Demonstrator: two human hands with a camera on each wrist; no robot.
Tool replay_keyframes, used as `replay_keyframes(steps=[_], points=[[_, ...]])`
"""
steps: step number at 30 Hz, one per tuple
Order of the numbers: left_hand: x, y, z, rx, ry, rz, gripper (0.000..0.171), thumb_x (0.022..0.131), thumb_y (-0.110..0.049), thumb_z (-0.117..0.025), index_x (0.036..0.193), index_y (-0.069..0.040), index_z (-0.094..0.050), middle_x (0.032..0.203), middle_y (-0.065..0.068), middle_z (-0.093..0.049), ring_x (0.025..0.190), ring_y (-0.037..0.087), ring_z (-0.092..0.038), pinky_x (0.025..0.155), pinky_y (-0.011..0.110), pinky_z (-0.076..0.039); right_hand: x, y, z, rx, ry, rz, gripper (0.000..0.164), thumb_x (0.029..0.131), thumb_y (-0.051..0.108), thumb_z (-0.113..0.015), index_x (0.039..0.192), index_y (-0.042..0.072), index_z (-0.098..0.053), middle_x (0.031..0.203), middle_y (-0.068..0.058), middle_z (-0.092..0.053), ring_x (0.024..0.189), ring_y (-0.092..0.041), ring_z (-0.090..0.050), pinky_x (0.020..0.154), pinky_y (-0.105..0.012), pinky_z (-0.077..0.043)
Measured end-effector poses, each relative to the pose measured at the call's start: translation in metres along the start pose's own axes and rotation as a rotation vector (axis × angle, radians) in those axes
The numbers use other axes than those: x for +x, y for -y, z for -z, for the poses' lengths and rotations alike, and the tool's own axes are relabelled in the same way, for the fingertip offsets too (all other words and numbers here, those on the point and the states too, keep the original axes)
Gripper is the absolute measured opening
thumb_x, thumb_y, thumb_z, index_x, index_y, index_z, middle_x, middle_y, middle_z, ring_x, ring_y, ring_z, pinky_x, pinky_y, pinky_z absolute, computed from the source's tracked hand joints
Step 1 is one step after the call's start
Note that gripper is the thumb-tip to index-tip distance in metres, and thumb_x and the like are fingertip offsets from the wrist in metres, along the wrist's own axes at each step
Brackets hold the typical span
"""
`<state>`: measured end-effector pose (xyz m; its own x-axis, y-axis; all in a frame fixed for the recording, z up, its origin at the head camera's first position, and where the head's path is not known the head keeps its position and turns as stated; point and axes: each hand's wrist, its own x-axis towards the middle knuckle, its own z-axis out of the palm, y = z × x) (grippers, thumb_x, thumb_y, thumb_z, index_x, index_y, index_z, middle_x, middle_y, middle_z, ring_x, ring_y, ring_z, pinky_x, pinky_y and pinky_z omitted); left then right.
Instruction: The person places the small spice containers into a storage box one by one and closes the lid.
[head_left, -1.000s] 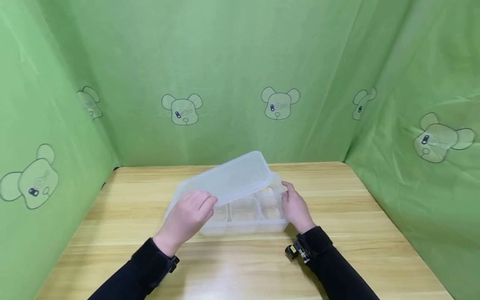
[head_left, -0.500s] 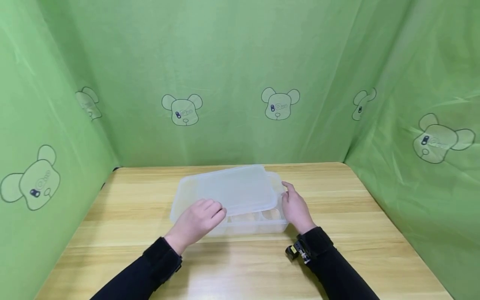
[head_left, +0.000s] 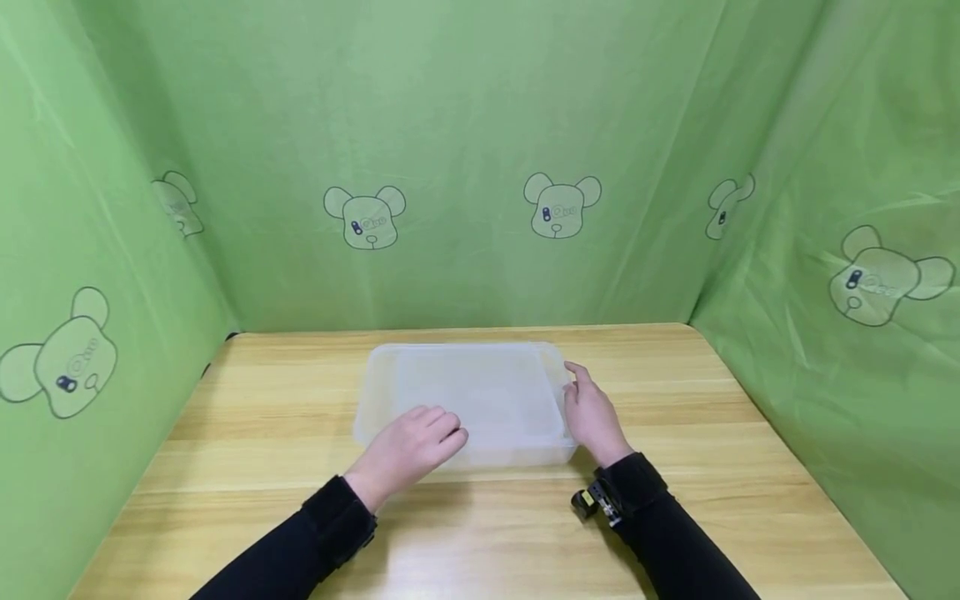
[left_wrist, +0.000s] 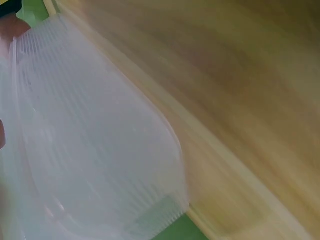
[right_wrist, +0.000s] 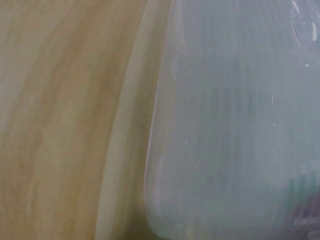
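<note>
A translucent plastic storage box [head_left: 517, 456] sits on the wooden table, its frosted lid [head_left: 480, 383] lying nearly flat over the top. The lid is a little off to the left, so a strip of the box shows at the right end. My left hand [head_left: 408, 446], fingers curled, pinches the lid at its front edge. At the box's right end, my right hand [head_left: 595, 418] holds the side wall. Ribbed box walls [left_wrist: 100, 125] fill much of the left wrist view. The compartments inside are hidden under the lid.
The wooden table [head_left: 285, 417] extends around the box on every side. Green cloth [head_left: 465, 108] with printed bear heads hangs behind and at both sides. A small black device [head_left: 585, 503] is strapped at the right wrist.
The lid has come down from a raised tilt to almost level, covering the compartments. My left hand has moved right and slightly toward the body with it. My right hand has stayed in place.
</note>
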<state>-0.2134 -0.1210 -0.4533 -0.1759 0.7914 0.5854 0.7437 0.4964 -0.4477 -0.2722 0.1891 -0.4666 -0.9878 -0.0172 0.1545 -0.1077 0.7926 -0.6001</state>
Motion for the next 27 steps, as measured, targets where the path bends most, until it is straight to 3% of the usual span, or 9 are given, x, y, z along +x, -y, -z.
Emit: replay_keyframes(steps=[3, 6, 9, 19, 27], points=[[0.002, -0.004, 0.000, -0.026, 0.022, 0.030, 0.023, 0.089, 0.008, -0.053, 0.100, -0.008, -0.066, 0.094, 0.000, -0.060, 0.081, 0.014, -0.055, 0.069, 0.022, -0.048, 0.001, -0.001, 0.000, 0.003, 0.008, 0.000, 0.047, 0.107, 0.015, -0.034, 0.151, 0.001, -0.034, 0.108, -0.023, -0.063, 0.064, -0.023, -0.051, 0.056, -0.035, -0.041], [0.003, -0.007, -0.001, -0.060, 0.035, 0.070, 0.012, 0.089, -0.005, -0.068, 0.101, -0.008, -0.068, 0.095, 0.000, -0.061, 0.084, 0.014, -0.058, 0.073, 0.022, -0.051, 0.001, -0.001, 0.000, 0.003, 0.014, 0.003, 0.047, 0.107, 0.016, -0.034, 0.151, 0.001, -0.033, 0.108, -0.022, -0.063, 0.065, -0.022, -0.052, 0.057, -0.035, -0.043], [0.004, -0.010, -0.004, -0.110, 0.040, 0.107, 0.018, 0.089, -0.020, -0.075, 0.101, -0.009, -0.070, 0.095, 0.000, -0.062, 0.084, 0.013, -0.058, 0.075, 0.021, -0.051, 0.001, -0.001, 0.001, 0.004, 0.011, 0.008, 0.047, 0.107, 0.015, -0.035, 0.151, 0.000, -0.034, 0.108, -0.023, -0.063, 0.065, -0.023, -0.053, 0.058, -0.035, -0.043], [0.004, -0.017, -0.010, -0.210, 0.096, 0.197, 0.027, 0.089, -0.026, -0.075, 0.110, -0.009, -0.071, 0.093, -0.001, -0.061, 0.082, 0.011, -0.056, 0.072, 0.020, -0.049, 0.001, 0.001, 0.003, 0.003, 0.026, -0.016, 0.046, 0.107, 0.014, -0.035, 0.152, 0.001, -0.033, 0.115, -0.024, -0.063, 0.071, -0.023, -0.056, 0.061, -0.036, -0.046], [0.008, -0.021, -0.014, -0.257, 0.125, 0.251, 0.028, 0.089, -0.026, -0.075, 0.113, -0.013, -0.071, 0.097, -0.002, -0.060, 0.085, 0.012, -0.054, 0.075, 0.021, -0.048, 0.001, -0.002, 0.003, 0.045, 0.042, -0.045, 0.047, 0.108, 0.017, -0.033, 0.153, 0.004, -0.033, 0.117, -0.025, -0.062, 0.061, -0.021, -0.050, 0.055, -0.034, -0.042]])
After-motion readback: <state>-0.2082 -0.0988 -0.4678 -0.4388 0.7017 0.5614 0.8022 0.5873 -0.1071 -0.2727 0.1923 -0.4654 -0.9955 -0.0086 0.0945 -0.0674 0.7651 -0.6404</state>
